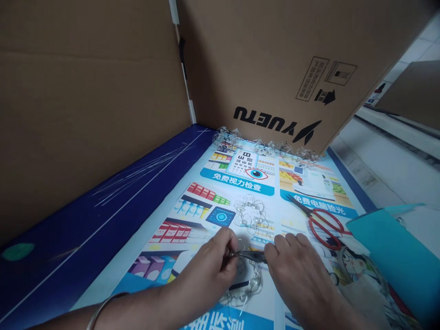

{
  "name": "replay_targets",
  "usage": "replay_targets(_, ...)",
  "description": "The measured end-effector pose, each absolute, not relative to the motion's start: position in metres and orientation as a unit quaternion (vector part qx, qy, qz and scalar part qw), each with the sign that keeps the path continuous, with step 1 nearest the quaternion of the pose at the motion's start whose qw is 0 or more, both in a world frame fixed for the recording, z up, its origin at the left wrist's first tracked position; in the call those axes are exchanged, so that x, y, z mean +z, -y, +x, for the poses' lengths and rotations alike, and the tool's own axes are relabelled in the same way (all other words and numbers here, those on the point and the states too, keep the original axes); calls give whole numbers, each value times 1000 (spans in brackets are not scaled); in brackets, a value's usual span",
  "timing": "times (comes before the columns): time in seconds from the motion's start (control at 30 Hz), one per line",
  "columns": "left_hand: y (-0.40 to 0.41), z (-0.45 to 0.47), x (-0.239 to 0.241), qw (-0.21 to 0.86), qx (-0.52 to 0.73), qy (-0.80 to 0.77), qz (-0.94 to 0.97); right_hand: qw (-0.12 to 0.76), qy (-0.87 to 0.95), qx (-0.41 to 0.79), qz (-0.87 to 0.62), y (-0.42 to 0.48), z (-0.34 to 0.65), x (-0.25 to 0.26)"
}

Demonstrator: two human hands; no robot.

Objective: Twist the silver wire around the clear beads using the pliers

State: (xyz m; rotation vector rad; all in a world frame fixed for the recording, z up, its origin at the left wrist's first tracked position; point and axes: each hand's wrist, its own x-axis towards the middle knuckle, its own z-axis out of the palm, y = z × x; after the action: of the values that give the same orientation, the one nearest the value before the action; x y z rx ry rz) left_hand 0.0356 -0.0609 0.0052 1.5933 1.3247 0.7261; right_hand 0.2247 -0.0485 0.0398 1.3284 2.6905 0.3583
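Note:
Pinched fingers of my left hand (222, 256) grip a thin wire piece, mostly hidden behind them. My right hand (292, 261) is wrapped round a pair of pliers (253, 255), whose jaws point left and meet the wire at my left fingertips. Under my hands lies a ring of wire loops and clear beads (255, 285), partly covered by the left hand; I cannot tell whether the held wire belongs to it. A second beaded wire ring (250, 214) lies flat just beyond the pliers.
Red-handled scissors (326, 227) lie to the right, beside a teal box or folder (395, 256). Several beaded wire pieces (268, 147) line the far edge, against a tall cardboard panel (261, 68). Loose straight wires (144, 172) lie on the dark blue strip at left.

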Motion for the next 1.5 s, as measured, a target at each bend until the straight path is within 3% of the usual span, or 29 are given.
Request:
replay_targets(0.23,54,32,6,592,313,-469,575,37,-895,40,444,39,232,33)
replay_targets(0.73,44,21,15,750,343,-341,451,13,-890,-66,451,34,232,38)
replay_targets(1.5,48,22,17,710,311,-361,518,-18,-913,46,404,32,236,36)
